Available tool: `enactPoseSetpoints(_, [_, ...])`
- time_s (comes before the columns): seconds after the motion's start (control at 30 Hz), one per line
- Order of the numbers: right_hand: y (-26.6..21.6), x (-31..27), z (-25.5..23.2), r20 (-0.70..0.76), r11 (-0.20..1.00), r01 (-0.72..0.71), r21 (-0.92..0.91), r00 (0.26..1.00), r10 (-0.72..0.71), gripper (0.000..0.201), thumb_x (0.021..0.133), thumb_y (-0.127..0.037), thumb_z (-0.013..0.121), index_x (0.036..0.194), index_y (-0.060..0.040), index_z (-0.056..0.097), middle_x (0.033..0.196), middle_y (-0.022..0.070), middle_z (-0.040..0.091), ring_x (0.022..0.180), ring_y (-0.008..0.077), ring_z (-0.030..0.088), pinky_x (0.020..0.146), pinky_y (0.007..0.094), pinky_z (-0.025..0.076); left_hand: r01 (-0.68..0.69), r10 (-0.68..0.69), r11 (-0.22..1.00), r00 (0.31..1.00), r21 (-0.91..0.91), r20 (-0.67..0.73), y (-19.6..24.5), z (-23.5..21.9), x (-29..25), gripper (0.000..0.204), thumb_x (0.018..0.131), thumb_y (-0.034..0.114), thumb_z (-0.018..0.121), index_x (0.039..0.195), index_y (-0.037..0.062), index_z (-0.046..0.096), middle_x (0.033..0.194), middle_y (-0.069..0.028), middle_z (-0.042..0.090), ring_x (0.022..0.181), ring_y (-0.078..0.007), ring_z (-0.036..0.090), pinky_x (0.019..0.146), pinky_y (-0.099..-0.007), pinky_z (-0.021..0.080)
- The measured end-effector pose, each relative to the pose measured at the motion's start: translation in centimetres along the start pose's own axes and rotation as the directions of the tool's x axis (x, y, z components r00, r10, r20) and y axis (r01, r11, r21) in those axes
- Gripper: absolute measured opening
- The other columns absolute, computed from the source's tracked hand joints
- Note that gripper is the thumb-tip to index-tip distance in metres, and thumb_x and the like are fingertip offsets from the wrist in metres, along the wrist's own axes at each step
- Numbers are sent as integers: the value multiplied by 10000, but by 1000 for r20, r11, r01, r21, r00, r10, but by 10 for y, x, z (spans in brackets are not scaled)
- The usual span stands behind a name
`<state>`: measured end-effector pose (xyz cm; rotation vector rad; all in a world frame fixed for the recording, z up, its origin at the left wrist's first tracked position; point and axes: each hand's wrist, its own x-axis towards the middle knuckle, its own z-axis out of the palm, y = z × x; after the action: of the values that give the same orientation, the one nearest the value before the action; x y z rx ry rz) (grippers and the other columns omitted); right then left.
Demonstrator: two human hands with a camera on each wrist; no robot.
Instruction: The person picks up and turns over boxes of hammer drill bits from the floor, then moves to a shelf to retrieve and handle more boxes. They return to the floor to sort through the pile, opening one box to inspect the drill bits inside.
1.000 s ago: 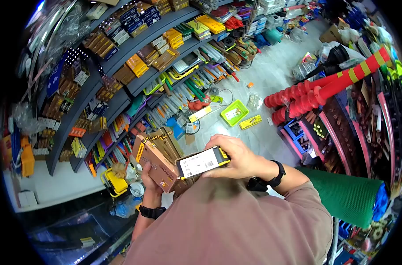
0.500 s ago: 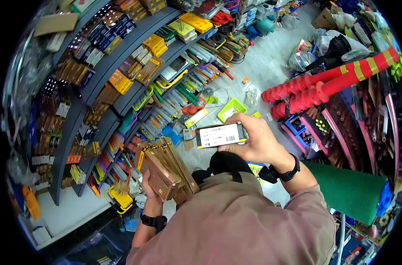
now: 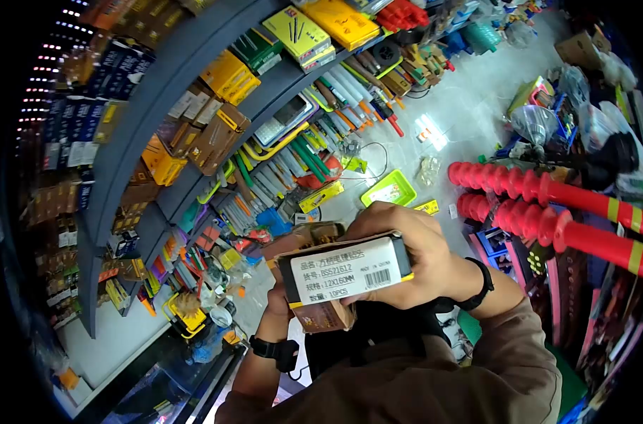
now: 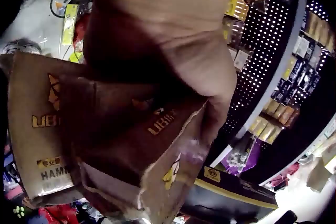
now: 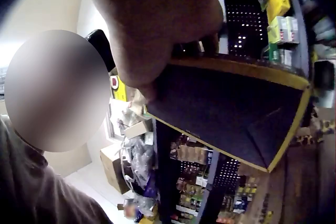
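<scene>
In the head view my right hand grips a dark box with yellow edges, its white printed label turned up towards the face. The same dark box fills the middle of the right wrist view, below the right hand. My left hand holds brown cardboard boxes, partly hidden behind the labelled box. Torn edges show on the brown boxes in the left wrist view, where the left hand curls round them from above.
Grey shelves with small boxes run along the left. A green tray lies on the floor ahead. Red spiral-ended poles jut in from the right. A white counter is at the lower left.
The labelled box has moved left and nearer the head, now overlapping the brown boxes. My left hand with the brown boxes has shifted right. The head view has turned and closed in on the shelves.
</scene>
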<state>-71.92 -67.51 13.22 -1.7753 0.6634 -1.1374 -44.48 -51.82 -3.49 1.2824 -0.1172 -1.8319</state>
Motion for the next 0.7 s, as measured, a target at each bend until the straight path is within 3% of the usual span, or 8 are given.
enactPoseSetpoints(0.17, [78, 1, 0, -20, 994, -109, 17, 994, 109, 566, 658, -235, 936, 1068, 1, 626, 975, 154, 683, 857, 326, 691, 737, 367, 545, -26, 25, 999, 1000, 29, 13, -23, -12, 63, 584, 858, 254, 613, 1374, 1, 505, 1297, -151, 620, 1154, -320, 619, 1013, -437, 491])
enactPoseSetpoints(0.23, [100, 0, 2, -21, 987, -91, -134, 996, 89, 632, 660, -270, 953, 1087, 27, 595, 953, 167, 689, 825, 279, 698, 720, 359, 548, -39, 37, 999, 998, 38, 51, -27, -21, 76, 585, 857, 253, 616, 1373, 1, 506, 1296, -149, 622, 1153, -315, 621, 1012, -433, 492])
enactPoseSetpoints(0.27, [103, 2, 5, -31, 981, -177, -82, 984, 175, 636, 652, -259, 956, 1092, 16, 589, 975, 161, 687, 843, 280, 699, 740, 356, 547, -33, 32, 999, 995, 19, 92, -31, -25, 80, 585, 857, 253, 617, 1373, 0, 506, 1296, -148, 622, 1152, -313, 621, 1012, -431, 492])
enactPoseSetpoints(0.3, [110, 6, 6, -20, 989, -131, -70, 991, 130, 646, 653, -251, 952, 1106, 15, 577, 996, 161, 686, 859, 287, 698, 758, 355, 546, 14, 3, 998, 959, -58, 283, -34, -33, 90, 595, 852, 250, 639, 1377, 4, 503, 1316, -142, 612, 1161, -293, 620, 1009, -417, 495])
enactPoseSetpoints(0.4, [122, 12, 11, -18, 998, -6, -55, 1000, 5, 529, 743, -176, 865, 1130, 15, 560, 990, 180, 682, 894, 309, 702, 777, 377, 552, 57, -32, 994, 966, -91, 256, -13, -11, 93, 566, 922, 307, 577, 1393, 3, 493, 1318, -156, 612, 1183, -286, 616, 978, -413, 518])
enactPoseSetpoints(0.53, [108, 31, 20, -43, 999, 30, -33, 999, -31, 426, 738, -96, 815, 1084, 17, 595, 983, 160, 682, 865, 328, 671, 769, 393, 534, 16, 1, 997, 974, -72, 229, -2, -20, 98, 567, 981, 374, 531, 1410, 7, 483, 1329, -165, 609, 1151, -273, 643, 996, -413, 518])
enactPoseSetpoints(0.63, [106, 40, 25, 32, 997, 76, -31, 997, -75, 444, 801, -150, 788, 1138, 26, 559, 1006, 208, 680, 925, 340, 693, 788, 413, 551, 0, 3, 1000, 993, -20, 122, 9, -10, 96, 579, 985, 391, 536, 1411, 2, 481, 1324, -167, 614, 1155, -270, 643, 1012, -414, 511])
enactPoseSetpoints(0.7, [102, 48, 32, 45, 998, 70, -5, 997, -70, 458, 789, -181, 795, 1134, 15, 566, 1009, 212, 678, 930, 353, 686, 786, 432, 554, -25, 22, 1000, 974, 8, 224, 20, -4, 93, 623, 983, 434, 548, 1448, 32, 449, 1373, -158, 578, 1206, -279, 607, 1041, -427, 494])
